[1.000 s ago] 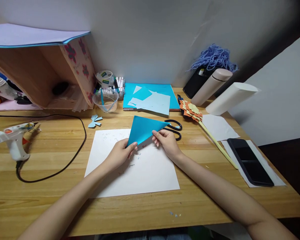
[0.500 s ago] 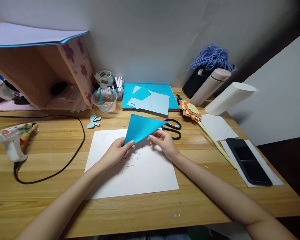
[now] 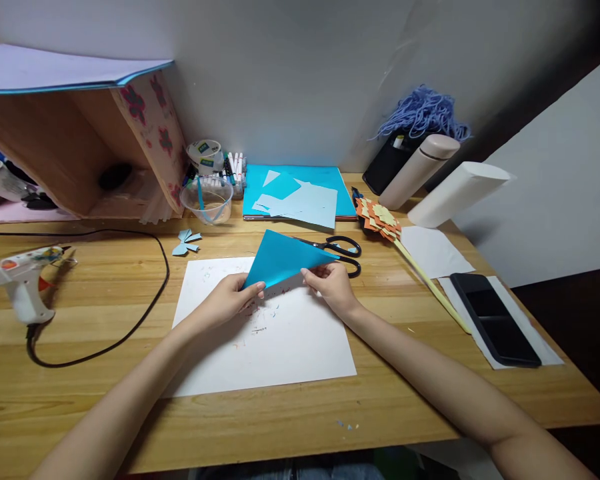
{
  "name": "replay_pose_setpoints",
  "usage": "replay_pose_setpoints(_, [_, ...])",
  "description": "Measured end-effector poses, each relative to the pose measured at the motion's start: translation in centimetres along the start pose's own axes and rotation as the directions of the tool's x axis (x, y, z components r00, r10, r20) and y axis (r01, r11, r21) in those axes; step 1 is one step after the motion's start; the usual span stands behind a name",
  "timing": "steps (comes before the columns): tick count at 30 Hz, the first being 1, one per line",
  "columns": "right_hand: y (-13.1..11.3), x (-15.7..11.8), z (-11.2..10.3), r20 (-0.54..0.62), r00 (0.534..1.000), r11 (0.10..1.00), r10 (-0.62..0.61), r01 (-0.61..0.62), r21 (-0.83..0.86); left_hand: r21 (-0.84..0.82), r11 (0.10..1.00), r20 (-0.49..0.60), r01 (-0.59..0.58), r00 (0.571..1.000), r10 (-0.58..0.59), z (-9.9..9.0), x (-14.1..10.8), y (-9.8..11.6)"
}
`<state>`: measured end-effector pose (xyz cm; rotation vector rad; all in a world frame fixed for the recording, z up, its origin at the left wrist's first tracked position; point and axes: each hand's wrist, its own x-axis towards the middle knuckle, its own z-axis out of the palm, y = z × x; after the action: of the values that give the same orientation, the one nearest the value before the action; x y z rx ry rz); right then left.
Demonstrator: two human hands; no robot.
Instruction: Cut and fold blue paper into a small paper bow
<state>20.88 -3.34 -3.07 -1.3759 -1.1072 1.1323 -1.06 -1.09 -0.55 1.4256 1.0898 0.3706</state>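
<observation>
A bright blue triangle of paper (image 3: 283,260) is held above a white sheet (image 3: 270,353) that carries small colored marks. My left hand (image 3: 235,293) pinches its lower left corner, thumb on top. On the lower right edge, my right hand (image 3: 330,283) grips the paper between thumb and fingers; the fingers are partly behind it. Just beyond the triangle's right tip lie black-handled scissors (image 3: 347,247), their blades partly covered by the paper. A light blue paper bow (image 3: 187,243) lies on the table to the left.
A white glue gun (image 3: 27,280) with a looping black cord lies left. Behind stand an open box (image 3: 153,133), a clear plastic cup (image 3: 207,203) and a blue folder (image 3: 310,175) bearing paper scraps. Rightward are a paper flower (image 3: 380,217), a bottle (image 3: 420,170) and a phone (image 3: 495,320).
The triangle has tilted, its right tip dipping lower, and more of the scissors shows behind it. Both hands keep their hold; the right hand has shifted slightly.
</observation>
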Motion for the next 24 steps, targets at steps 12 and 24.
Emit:
replay_pose_setpoints(12, [0.5, 1.7, -1.4, -0.23, 0.968, 0.987, -0.105, 0.13, 0.095, 0.259, 0.966, -0.024, -0.004, 1.0, 0.01, -4.7, -0.9, 1.1])
replay_pose_setpoints(24, [-0.7, 0.3, -1.1, 0.39, 0.92, 0.997, -0.03, 0.055, -0.054, 0.182, 0.983, 0.036, -0.039, 0.999, 0.033, -4.4, -1.0, 1.2])
